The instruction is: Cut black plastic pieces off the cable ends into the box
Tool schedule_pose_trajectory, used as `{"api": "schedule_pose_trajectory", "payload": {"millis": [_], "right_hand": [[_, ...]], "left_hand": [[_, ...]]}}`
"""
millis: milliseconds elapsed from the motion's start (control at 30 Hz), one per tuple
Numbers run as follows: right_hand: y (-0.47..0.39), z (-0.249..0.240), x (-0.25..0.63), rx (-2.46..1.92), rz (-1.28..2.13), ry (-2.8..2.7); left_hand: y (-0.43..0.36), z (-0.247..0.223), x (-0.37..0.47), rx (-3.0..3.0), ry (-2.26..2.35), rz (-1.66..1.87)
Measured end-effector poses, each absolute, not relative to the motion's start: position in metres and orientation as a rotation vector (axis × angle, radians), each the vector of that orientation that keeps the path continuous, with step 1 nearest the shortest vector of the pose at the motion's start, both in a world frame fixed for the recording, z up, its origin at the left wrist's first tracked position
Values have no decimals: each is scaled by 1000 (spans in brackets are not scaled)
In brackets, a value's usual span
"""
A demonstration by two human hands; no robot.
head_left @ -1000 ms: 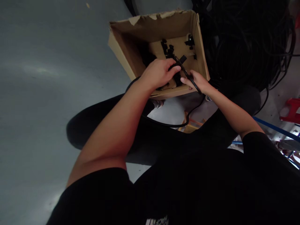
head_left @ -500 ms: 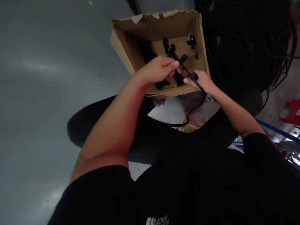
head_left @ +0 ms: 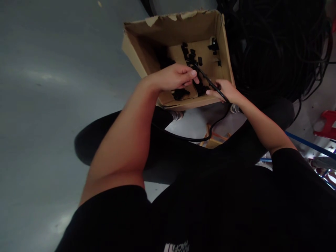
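A person's right hand [head_left: 228, 91] grips a black cable [head_left: 207, 78] just right of upper centre, its upper end slanting over an open cardboard box [head_left: 178, 33] at the top of the frame. The left hand [head_left: 177, 76] hovers close by the cable, fingers curled together; whether it pinches anything cannot be told. Small black parts [head_left: 180, 93] lie inside the box, while heaped cables [head_left: 275, 52] fill the upper right
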State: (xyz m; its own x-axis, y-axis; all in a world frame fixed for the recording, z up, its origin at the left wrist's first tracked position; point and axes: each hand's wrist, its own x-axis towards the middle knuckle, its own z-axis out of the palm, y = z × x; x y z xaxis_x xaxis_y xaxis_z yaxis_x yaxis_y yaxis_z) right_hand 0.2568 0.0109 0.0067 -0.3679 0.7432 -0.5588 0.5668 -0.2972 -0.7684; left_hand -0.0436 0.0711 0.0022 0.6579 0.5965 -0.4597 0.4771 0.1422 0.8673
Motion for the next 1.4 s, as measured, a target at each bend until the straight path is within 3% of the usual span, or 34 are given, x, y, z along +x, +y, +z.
{"api": "schedule_pose_trajectory", "payload": {"millis": [233, 467, 1133, 1400], "right_hand": [[8, -29, 261, -1558, 1700, -1561], [5, -49, 257, -1585, 1663, -1659], [13, 3, 236, -1795, 1478, -1782], [14, -24, 246, -1672, 1574, -1677]], "left_hand": [[72, -6, -38, 1618, 931, 200], [70, 6, -25, 1415, 1150, 533], [64, 18, -14, 1658, 1330, 471], [55, 30, -6, 1690, 1476, 435]]}}
